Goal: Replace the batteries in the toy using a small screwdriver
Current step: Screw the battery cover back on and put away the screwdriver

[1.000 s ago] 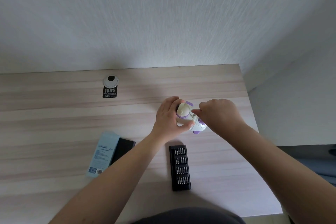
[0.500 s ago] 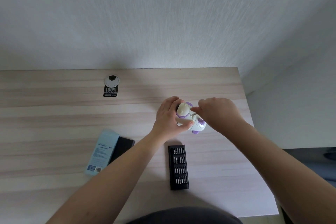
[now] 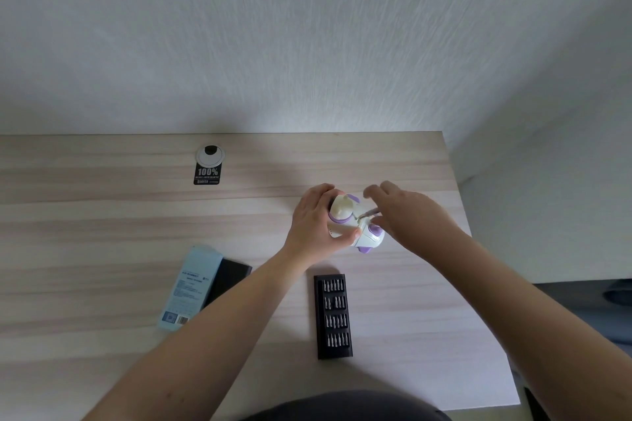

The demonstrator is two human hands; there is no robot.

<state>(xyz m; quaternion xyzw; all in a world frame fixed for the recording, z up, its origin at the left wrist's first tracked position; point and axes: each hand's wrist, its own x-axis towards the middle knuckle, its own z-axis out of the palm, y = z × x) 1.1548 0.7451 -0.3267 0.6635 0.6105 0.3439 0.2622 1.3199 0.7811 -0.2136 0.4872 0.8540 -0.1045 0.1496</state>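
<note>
1. Our table [image 3: 102,222] of pale wood runs to the wall; it carries a cable grommet [image 3: 210,155] with a black sticker [image 3: 207,174] at the back.
2. Near us lie a light blue box [image 3: 189,287] resting on a black case [image 3: 228,278], and a black bit tray [image 3: 333,316] with rows of bits.
3. Our left hand [image 3: 316,225] curls round the white and purple toy [image 3: 355,225], holding it steady on the table's right half.
4. Our right hand [image 3: 408,212] holds the small screwdriver [image 3: 367,214], some fingers spread loose; the exact pinch is hidden from us.
5. The tip meets the toy's underside, so we judge we are working the battery cover screw. Next we need steady downward pressure, small turns, and a firm left grip.
</note>
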